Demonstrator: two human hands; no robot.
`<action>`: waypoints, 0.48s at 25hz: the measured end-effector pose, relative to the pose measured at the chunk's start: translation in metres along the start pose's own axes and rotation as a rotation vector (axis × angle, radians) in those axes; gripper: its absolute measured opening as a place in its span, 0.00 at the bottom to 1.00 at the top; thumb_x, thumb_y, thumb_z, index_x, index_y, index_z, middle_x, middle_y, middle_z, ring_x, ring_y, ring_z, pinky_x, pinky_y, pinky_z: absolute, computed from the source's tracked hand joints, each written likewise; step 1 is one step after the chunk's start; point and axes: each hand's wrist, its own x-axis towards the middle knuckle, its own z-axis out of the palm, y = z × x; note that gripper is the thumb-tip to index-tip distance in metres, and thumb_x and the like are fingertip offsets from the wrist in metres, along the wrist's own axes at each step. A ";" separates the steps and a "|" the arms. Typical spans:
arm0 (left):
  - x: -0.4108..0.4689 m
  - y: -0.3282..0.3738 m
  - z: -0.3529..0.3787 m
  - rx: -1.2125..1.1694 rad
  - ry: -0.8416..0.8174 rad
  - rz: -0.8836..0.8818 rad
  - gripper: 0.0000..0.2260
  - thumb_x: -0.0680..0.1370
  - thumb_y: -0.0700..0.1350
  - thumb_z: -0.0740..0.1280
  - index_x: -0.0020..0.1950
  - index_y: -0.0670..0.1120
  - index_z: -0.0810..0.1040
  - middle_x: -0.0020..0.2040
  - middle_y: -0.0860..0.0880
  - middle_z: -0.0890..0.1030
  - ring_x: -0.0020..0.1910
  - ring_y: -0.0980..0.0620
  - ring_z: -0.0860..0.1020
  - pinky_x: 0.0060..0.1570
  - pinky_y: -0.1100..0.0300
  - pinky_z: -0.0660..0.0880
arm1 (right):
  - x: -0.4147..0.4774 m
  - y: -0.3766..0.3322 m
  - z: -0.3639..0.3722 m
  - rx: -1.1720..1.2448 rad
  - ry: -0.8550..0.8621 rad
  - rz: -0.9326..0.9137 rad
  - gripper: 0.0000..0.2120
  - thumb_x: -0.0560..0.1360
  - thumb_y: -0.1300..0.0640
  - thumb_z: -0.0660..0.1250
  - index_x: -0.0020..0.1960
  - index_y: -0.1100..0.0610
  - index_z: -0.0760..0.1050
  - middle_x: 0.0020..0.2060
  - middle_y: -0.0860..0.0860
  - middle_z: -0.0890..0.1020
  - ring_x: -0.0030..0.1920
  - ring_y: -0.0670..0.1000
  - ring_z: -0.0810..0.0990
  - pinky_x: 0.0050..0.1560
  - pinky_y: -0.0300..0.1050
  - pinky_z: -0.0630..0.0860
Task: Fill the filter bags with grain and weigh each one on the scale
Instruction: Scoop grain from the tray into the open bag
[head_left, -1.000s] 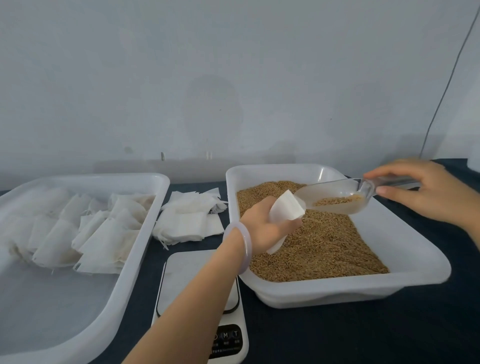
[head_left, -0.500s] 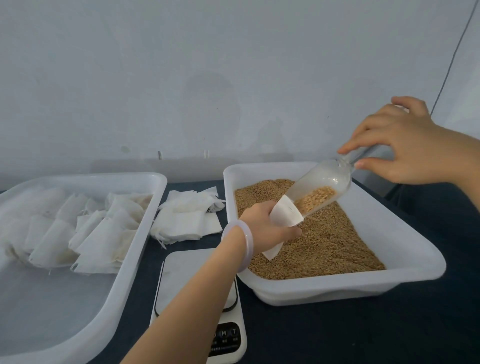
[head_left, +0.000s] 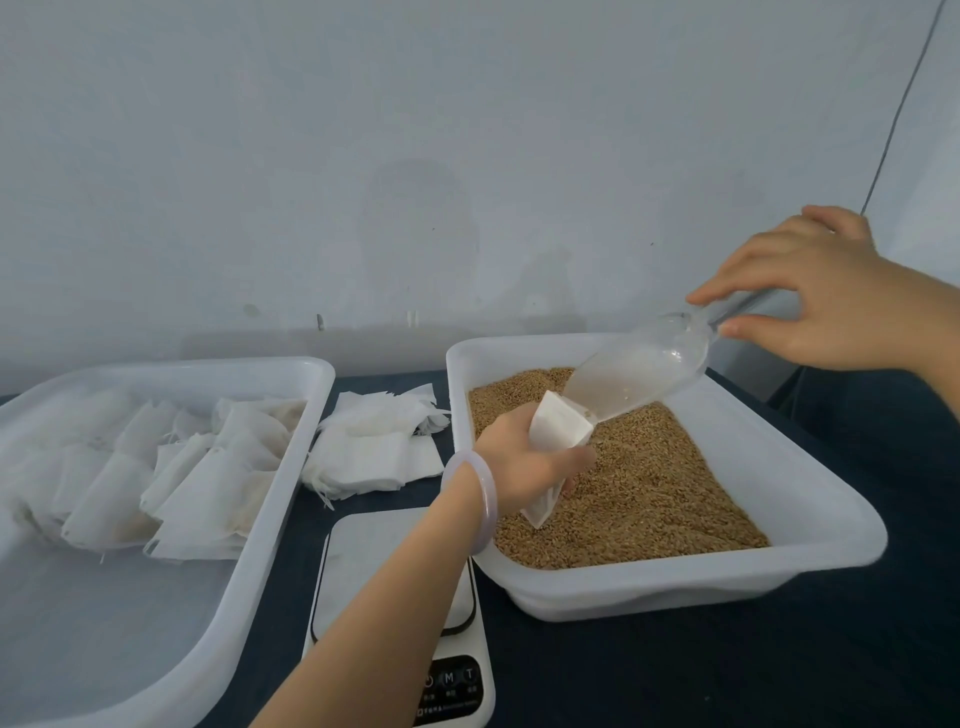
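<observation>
Starting at the left of the frame, there's a white tray (head_left: 291, 415) with a heap of filter bags (head_left: 171, 478) in it, can't tell how full they are, and its near corner runs off the bottom left. Next over, a loose stack of flat empty bags (head_left: 374, 447) sits on the dark worktop (head_left: 727, 665), and below it the scale (head_left: 395, 566) is half covered by the forearm, display not readable from here. The left hand (head_left: 524, 462) is closed around the open bag (head_left: 558, 441), held over the grain tray (head_left: 675, 582) with its mouth tipped up and to the right and its bottom corner touching or just above the grain (head_left: 649, 488), honestly can't say which. The bit that matters: the clear scoop (head_left: 639, 371) slopes down-left, long axis running from upper right to the bag, lip right at the mouth. It looks basically empty now, maybe a few kernels at the lip. The right hand (head_left: 821, 291) pinches the handle, up in the right of the frame. How much is inside the bag is hidden by the paper, so I'd guess either another scoop or the left hand swinging back left to the scale, which it's nearer to
</observation>
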 end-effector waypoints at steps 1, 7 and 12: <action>0.000 -0.001 -0.001 -0.036 0.011 0.006 0.11 0.72 0.48 0.73 0.50 0.54 0.73 0.42 0.48 0.81 0.43 0.45 0.81 0.51 0.45 0.79 | -0.003 0.007 0.002 0.049 -0.028 0.045 0.13 0.71 0.51 0.69 0.51 0.36 0.76 0.46 0.41 0.77 0.56 0.49 0.69 0.69 0.48 0.45; -0.001 -0.002 -0.004 -0.169 0.069 0.003 0.06 0.74 0.46 0.71 0.45 0.49 0.74 0.35 0.50 0.78 0.35 0.50 0.78 0.41 0.52 0.77 | -0.034 0.018 0.060 -0.113 -0.296 0.238 0.12 0.75 0.46 0.64 0.57 0.35 0.74 0.52 0.38 0.75 0.61 0.47 0.68 0.69 0.50 0.47; -0.001 -0.003 -0.004 -0.201 0.103 0.016 0.06 0.73 0.47 0.72 0.45 0.50 0.75 0.36 0.51 0.79 0.36 0.52 0.79 0.42 0.55 0.78 | -0.048 -0.036 0.122 -0.003 -0.333 0.077 0.14 0.74 0.44 0.64 0.60 0.35 0.73 0.49 0.33 0.69 0.58 0.41 0.63 0.70 0.52 0.37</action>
